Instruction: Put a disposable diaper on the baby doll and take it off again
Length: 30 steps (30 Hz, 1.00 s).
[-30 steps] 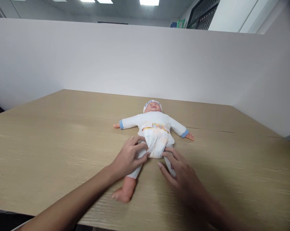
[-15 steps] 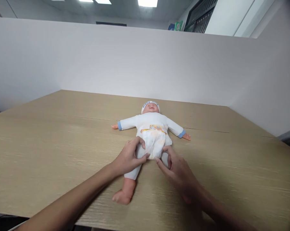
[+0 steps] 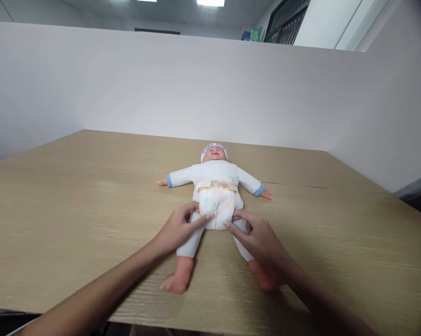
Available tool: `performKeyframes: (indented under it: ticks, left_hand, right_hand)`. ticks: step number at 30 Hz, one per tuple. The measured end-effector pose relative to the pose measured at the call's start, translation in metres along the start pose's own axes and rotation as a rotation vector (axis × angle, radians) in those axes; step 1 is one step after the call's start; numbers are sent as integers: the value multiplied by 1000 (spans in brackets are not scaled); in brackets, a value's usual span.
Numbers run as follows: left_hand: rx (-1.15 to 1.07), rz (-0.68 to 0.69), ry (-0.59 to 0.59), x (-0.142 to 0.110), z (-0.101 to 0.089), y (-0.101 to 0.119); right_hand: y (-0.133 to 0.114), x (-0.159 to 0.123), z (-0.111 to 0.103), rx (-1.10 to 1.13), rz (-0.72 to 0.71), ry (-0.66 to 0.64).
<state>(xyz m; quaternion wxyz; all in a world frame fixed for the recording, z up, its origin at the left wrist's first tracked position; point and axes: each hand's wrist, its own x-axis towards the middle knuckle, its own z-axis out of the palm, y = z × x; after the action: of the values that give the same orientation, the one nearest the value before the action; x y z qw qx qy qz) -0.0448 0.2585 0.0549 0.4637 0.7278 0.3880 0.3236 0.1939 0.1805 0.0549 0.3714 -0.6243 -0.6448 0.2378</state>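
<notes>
A baby doll (image 3: pixel 215 169) in a white suit with blue cuffs lies on its back, arms spread and feet toward me. Around its hips is a white diaper (image 3: pixel 217 205) with an orange patterned waistband. My left hand (image 3: pixel 178 226) grips the diaper's left leg edge, thumb on the front and fingers at the side. On the other side, my right hand (image 3: pixel 257 233) pinches the right leg edge between thumb and fingers. The fingertips are partly hidden behind the diaper and the doll's legs.
The doll lies on a wood-grain table (image 3: pixel 91 210), whose front edge runs along the bottom of the view. A white partition (image 3: pixel 178 84) rises behind the table and continues along its right side.
Both hands have shifted slightly at the diaper's leg edges, the left fingers lower along the side. The doll's right-hand foot shows more now. The view has moved a little.
</notes>
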Motion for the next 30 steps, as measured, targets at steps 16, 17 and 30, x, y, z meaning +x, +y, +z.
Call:
performKeyframes:
  ticks: [16,17,30]
  left_hand:
    - [-248,-81,40,9,-5,-15]
    - [-279,-85,45,7,-7,-16]
    - [650,149,372,62,-56,-47]
  right_hand:
    - [7,-1,9,-50,-122,240]
    - [10,-2,10,-55,-175,268]
    - [89,84,-22,-483,-275,516]
